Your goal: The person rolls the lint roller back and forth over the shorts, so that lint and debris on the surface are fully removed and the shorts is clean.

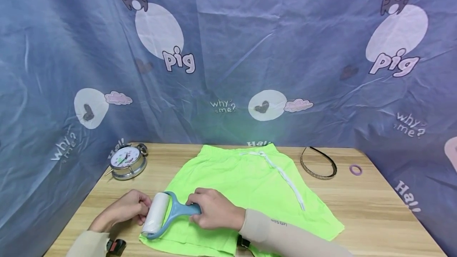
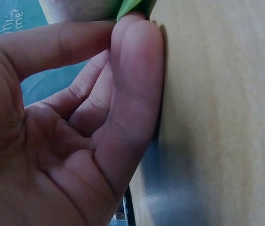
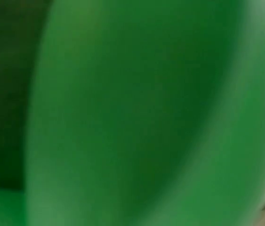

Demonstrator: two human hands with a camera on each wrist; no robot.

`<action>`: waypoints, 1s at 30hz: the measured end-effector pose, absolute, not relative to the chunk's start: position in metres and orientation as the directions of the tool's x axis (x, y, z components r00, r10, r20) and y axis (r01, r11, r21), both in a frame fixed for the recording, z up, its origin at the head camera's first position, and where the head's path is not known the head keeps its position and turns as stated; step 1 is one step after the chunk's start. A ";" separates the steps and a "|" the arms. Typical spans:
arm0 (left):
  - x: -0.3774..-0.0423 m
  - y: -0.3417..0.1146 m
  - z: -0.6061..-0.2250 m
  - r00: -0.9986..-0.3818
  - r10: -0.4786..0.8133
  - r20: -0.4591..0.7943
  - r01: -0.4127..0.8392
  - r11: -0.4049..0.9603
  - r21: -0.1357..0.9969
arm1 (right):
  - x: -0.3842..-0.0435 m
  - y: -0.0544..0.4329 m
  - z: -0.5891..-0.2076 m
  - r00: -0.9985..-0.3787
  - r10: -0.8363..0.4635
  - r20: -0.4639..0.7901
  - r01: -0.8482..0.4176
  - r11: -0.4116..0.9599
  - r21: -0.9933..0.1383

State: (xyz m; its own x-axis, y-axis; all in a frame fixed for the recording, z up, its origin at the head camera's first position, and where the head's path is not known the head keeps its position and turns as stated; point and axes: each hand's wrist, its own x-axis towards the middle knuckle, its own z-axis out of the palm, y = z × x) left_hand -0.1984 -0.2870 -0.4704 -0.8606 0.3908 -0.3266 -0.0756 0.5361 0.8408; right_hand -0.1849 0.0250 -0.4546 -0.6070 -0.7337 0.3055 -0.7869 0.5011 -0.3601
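Note:
Neon-green shorts (image 1: 228, 173) lie spread on the wooden table, their white drawstring (image 1: 285, 177) trailing to the right. My right hand (image 1: 217, 209) grips the blue handle of a lint roller (image 1: 156, 213), whose white roll rests on the left edge of the shorts. Beside the roll, my left hand (image 1: 130, 209) pinches the edge of the fabric. In the left wrist view, a green corner of the shorts (image 2: 128, 7) shows between thumb and fingertips of the left hand (image 2: 90, 108). Blurred green cloth fills most of the right wrist view.
A silver alarm clock (image 1: 127, 162) stands at the table's back left. To the right of the shorts lie a dark headband (image 1: 323, 177) and a purple ring-shaped band (image 1: 356, 169). Blue printed curtain (image 1: 228, 50) hangs behind and along both sides of the table.

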 end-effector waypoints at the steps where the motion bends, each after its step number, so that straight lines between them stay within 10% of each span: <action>1: -0.198 -0.287 -0.470 -0.863 0.386 -0.326 -0.075 0.539 0.839 | -0.185 0.025 -0.454 -0.602 -0.735 0.311 -0.792 0.499 -0.353; 30: -0.199 -0.286 -0.467 -0.861 0.376 -0.342 -0.088 0.552 0.829 | -0.173 0.077 -0.438 -0.689 -0.694 0.208 -0.696 0.555 -0.456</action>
State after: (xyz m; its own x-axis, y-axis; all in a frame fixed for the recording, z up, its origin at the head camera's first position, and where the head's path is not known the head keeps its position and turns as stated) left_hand -0.1993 -0.2858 -0.4674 -0.8612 0.3758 -0.3422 -0.0884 0.5522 0.8290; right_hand -0.1735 0.0767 -0.4384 -0.6891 -0.6940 0.2085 -0.6964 0.5546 -0.4555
